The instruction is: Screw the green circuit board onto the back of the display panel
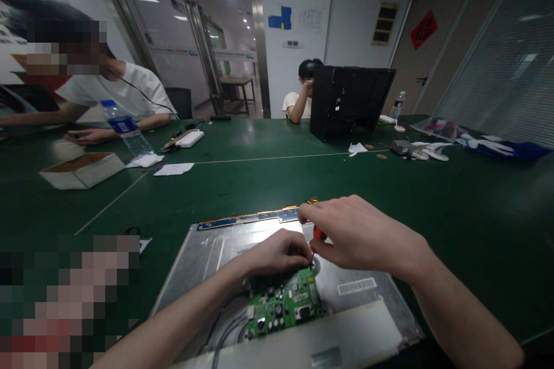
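A metal-backed display panel (355, 311) lies in front of me, with a green circuit board (283, 305) on its middle. My right hand (363, 236) is closed around a screwdriver (319, 234) with an orange and black handle. Its thin shaft points down at the board's upper right corner. Beside that tip, my left hand (277, 253) rests low over the board's upper edge with fingers curled together. Whatever its fingertips pinch, if anything, is hidden. A narrow blue circuit strip (246, 220) runs along the panel's far edge, partly behind my right hand.
Across the green table (242, 179) stand an open box (82, 170), a water bottle (127, 130) and a black monitor casing (346, 101). Two other people sit beyond, at left and behind the casing. Loose parts (415, 150) lie at right. Grey cables (225, 334) cross the panel.
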`<action>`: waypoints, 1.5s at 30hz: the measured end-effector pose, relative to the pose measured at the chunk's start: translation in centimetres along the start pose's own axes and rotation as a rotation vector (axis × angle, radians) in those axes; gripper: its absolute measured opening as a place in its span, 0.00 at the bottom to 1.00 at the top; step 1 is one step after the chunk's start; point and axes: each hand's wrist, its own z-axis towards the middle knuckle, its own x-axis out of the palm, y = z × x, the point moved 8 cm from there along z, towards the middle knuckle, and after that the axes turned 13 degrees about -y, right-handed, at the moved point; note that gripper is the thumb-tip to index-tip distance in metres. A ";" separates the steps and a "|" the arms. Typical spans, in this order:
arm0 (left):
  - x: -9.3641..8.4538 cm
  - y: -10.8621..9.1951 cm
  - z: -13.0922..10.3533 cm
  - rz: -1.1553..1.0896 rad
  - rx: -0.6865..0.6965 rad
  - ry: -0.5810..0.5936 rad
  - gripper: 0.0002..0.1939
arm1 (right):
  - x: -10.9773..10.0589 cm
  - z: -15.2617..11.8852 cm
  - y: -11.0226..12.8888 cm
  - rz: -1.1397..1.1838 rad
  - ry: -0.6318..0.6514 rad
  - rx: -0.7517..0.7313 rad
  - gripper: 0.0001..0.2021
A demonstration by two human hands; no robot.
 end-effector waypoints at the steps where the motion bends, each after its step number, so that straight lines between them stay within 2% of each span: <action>1: 0.0 0.0 0.0 0.008 -0.002 -0.003 0.07 | 0.0 -0.1 0.2 0.023 0.006 -0.019 0.05; 4: 0.1 0.1 0.0 0.035 0.015 0.012 0.06 | 0.0 -0.3 0.6 0.058 0.034 -0.046 0.06; 10: 0.1 0.2 0.1 -0.035 0.004 0.010 0.07 | 0.2 0.2 -0.6 -0.036 0.020 0.068 0.12; 14: 0.2 -0.4 0.1 -0.063 0.016 0.021 0.05 | 0.3 0.4 -0.9 -0.104 0.004 0.076 0.14; 16: 0.1 -0.4 0.1 -0.057 0.011 0.015 0.05 | 0.2 0.3 -0.8 -0.100 -0.008 0.063 0.13; 20: -0.1 -0.1 0.1 -0.030 0.015 -0.012 0.07 | 0.0 0.2 -0.4 -0.034 -0.026 0.033 0.04; 25: 0.1 0.4 0.0 -0.017 0.013 0.004 0.06 | 0.0 -0.1 0.1 0.017 -0.001 -0.011 0.07; 34: 0.0 -0.4 0.1 -0.009 0.002 0.016 0.02 | 0.2 0.6 -1.2 -0.119 -0.007 0.103 0.13; 39: 0.1 -0.4 0.1 -0.013 0.016 0.014 0.06 | -0.1 0.2 -0.6 -0.045 -0.031 0.052 0.06; 45: 0.1 0.3 0.1 0.025 -0.004 0.012 0.07 | -0.3 -0.3 0.1 0.022 -0.008 0.011 0.09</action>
